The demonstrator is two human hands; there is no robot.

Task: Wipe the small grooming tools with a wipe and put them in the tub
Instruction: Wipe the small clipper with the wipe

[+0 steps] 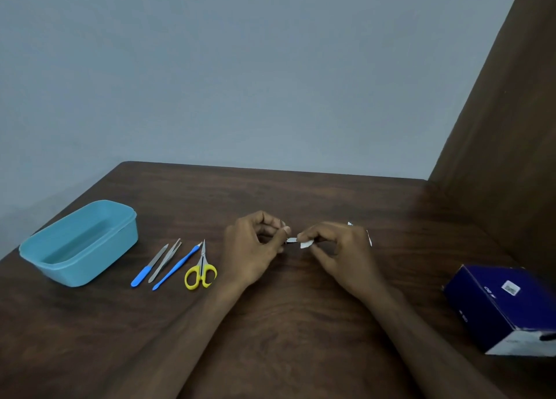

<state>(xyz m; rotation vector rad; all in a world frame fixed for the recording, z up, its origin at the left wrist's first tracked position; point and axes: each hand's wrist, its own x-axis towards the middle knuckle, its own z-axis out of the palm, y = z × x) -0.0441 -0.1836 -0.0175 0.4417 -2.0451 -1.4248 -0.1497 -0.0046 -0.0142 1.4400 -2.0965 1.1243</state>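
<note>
1. Dark wood table (pixel 301 323) set against a plain grey-blue wall; both hands work above its middle.
2. Left hand (pixel 252 248) has its fingers curled narrow, pinching a small metal tool (pixel 290 240) by one end; right hand (pixel 337 251) pinches a white wipe (pixel 306 243) around the tool's other end.
3. Still on the table, just left of the hands, lie a blue-handled file (pixel 149 265), tweezers (pixel 165 260), a blue-handled pusher (pixel 177 265) and yellow scissors (pixel 201 271); the blue tub (pixel 79 242) stands beyond them, apparently empty.
4. Risks, as I judge them: the held tool is tiny and the grip is only fingertips, so a hard pull on the wipe could flick it out onto the table or floor. A sharp edge might snag or tear the wipe, or nick a finger.
5. Reaching for the tub means crossing over the row of tools, and a trailing wrist could scatter them.
6. Hard to make out: most of the held tool is hidden by fingers, so its kind is unclear. A dark blue box (pixel 508 305) at the right is cut off by the frame edge.
</note>
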